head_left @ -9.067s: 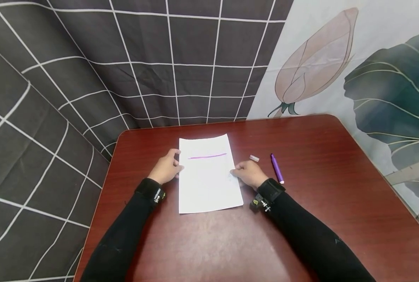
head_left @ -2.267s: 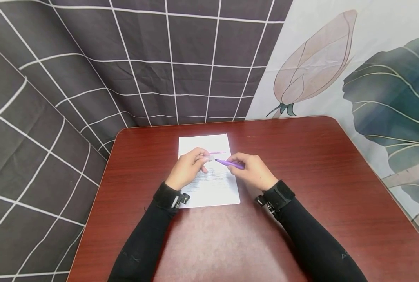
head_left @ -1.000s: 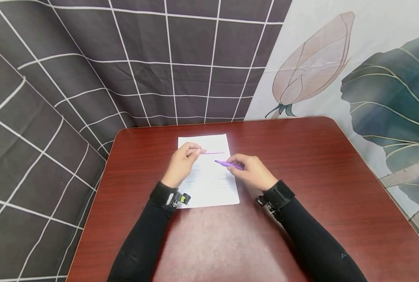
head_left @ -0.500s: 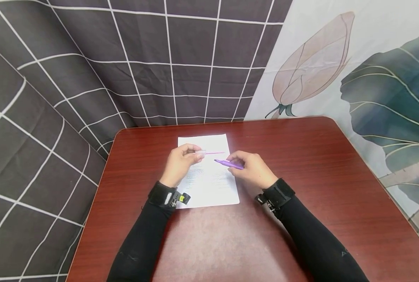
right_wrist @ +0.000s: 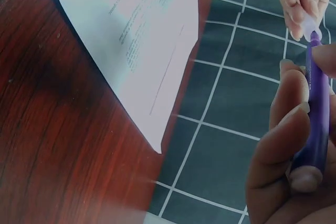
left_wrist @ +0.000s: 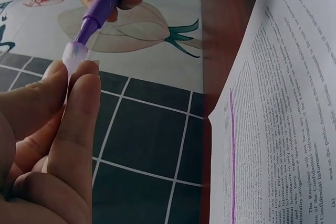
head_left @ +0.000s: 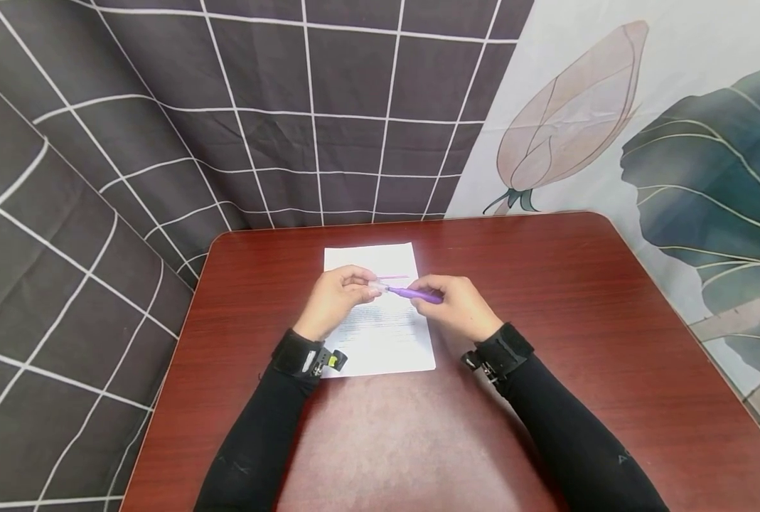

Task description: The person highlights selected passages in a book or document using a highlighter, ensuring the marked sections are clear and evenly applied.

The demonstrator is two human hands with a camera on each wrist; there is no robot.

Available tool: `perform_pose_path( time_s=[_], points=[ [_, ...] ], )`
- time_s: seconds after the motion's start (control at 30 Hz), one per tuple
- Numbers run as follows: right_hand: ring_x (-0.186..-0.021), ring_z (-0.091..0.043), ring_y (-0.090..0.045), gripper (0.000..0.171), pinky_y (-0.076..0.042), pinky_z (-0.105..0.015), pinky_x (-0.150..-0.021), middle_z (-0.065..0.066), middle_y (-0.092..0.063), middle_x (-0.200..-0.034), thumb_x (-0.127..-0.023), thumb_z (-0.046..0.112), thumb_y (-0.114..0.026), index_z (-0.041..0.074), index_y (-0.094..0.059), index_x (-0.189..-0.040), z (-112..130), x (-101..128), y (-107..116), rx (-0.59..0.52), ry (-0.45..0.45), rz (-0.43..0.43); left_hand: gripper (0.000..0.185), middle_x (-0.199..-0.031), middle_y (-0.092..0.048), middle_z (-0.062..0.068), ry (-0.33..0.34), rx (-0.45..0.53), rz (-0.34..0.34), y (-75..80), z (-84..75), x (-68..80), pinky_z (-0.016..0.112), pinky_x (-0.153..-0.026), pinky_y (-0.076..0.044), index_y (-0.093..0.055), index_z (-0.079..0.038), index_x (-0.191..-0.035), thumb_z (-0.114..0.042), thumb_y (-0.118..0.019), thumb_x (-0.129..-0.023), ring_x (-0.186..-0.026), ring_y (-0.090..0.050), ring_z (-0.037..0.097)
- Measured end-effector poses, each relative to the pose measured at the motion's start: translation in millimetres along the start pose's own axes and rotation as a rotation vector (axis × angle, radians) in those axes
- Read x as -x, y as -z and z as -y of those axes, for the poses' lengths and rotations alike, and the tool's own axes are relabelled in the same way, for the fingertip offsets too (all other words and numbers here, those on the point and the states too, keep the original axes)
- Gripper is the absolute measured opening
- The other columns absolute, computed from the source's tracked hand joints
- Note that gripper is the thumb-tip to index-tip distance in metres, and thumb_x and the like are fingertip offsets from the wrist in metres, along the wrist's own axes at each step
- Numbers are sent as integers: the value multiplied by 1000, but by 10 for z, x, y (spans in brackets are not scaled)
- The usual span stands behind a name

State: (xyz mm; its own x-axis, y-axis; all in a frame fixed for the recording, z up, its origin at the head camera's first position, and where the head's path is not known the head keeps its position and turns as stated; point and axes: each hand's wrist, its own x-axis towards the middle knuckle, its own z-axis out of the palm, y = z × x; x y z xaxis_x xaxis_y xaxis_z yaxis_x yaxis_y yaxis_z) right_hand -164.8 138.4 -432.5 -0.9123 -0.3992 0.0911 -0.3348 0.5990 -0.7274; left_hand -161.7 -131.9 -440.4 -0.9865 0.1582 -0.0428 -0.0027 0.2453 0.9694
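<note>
**Cap meeting highlighter tip above printed sheet**

Far left: dark checked cloth (head_left: 98, 213) with white grid lines, hanging behind and beside a red-brown wooden table (head_left: 546, 341).

Left of centre: left hand (head_left: 335, 302) raised over the sheet, black sleeve (head_left: 258, 434) and wrist strap visible. Thumb and fingertips (left_wrist: 79, 98) pinching a small translucent cap (left_wrist: 74, 55); remaining fingers curled in toward the palm. Cap held just at the tip of the highlighter, touching or nearly seated on it; exact seating not resolvable from the wrist view.

Centre: white printed sheet (head_left: 389, 341) lying flat on the table, short edge toward the cloth, lower part between the two wrists. Lines of small black text across it; one purple highlighted line (head_left: 397, 277) near the top, just beyond the hands. Sheet not touched by either hand as far as visible.

Right of centre: right hand (head_left: 456, 306) grasping a purple highlighter (head_left: 418, 294), fingers and thumb wrapped round the barrel, tip pointing left toward the cap. Highlighter held in the air above the upper half of the sheet, roughly level, between the two hands. Barrel end visible beyond the fingers in the right wrist view (right_wrist: 315, 129).

Far right: pale cloth printed with a flower bud (head_left: 571, 107) and large dark green leaves (head_left: 706, 192), behind the table's right edge.
</note>
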Motion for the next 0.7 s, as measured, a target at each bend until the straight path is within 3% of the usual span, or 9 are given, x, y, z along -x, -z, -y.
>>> perform_pose_path(
  time_s=[0.4,0.7],
  points=[
    [-83,-17,-67,19,-54,-31,-77,-7,-82,-95,-97,13,-88,8,-81,-114,5,-4,-42,4,25,4,27,-120,-86,15,-30,-101,36,-19,-1,4,26,-88,-60,-83,-6,-123,-8,-89,-98,-106,-86,24],
    [-79,-18,-63,19,-51,-29,-72,-6,-81,-94,-99,13,-88,8,-87,-117,18,23,-55,4,48,-21,20,-112,-86,12,-16,-118,33,-3,6,15,31,-84,-60,-86,-7,-116,-12,-91,-98,-92,-82,18]
  ],
)
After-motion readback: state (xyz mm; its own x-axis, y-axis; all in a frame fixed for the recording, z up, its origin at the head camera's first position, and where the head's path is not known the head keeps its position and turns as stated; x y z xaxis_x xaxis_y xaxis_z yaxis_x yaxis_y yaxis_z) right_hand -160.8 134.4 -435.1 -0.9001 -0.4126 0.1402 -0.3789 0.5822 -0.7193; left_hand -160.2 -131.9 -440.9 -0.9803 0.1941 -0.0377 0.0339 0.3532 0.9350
